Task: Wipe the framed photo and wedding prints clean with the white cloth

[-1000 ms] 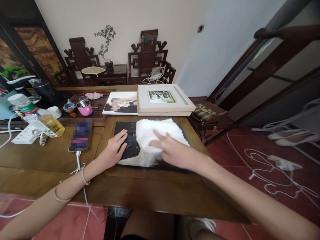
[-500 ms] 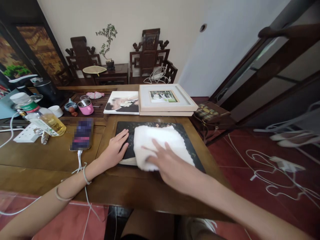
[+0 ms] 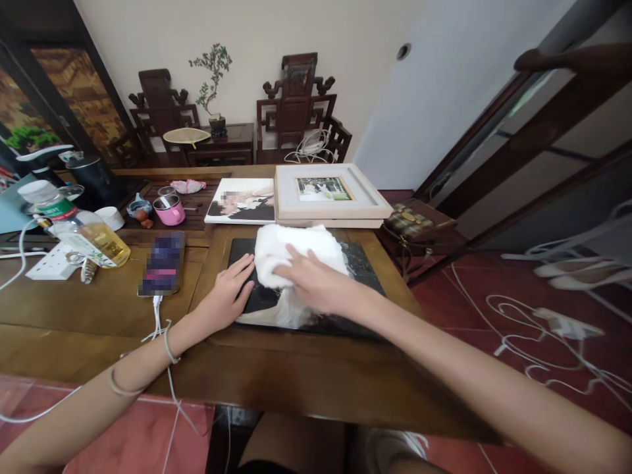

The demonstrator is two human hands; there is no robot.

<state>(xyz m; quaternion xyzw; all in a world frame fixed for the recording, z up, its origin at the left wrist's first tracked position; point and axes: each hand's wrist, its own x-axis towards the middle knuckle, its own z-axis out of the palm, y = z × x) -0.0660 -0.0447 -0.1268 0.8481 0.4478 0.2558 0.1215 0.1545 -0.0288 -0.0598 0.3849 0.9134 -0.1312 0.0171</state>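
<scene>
A dark photo panel (image 3: 259,301) with a pale dress-like shape in its picture lies flat on the wooden table. My left hand (image 3: 231,286) rests along its left edge, palm down and fingers stretched out, holding nothing. On the panel's far part, a white fluffy towel (image 3: 302,242) is bunched under my right hand (image 3: 316,280), whose fingers press and grip it. The towel and my right arm hide much of the picture.
Behind the panel stand a light-framed photo (image 3: 360,191) and a white-edged photo board (image 3: 241,201). To the left are a phone (image 3: 162,263) on a cable, a pink cup (image 3: 169,210), an oil-coloured bottle (image 3: 93,240) and a power strip (image 3: 53,261).
My right hand has slid the towel away from me and to the left, uncovering the panel's near part. My left hand has stayed in place.
</scene>
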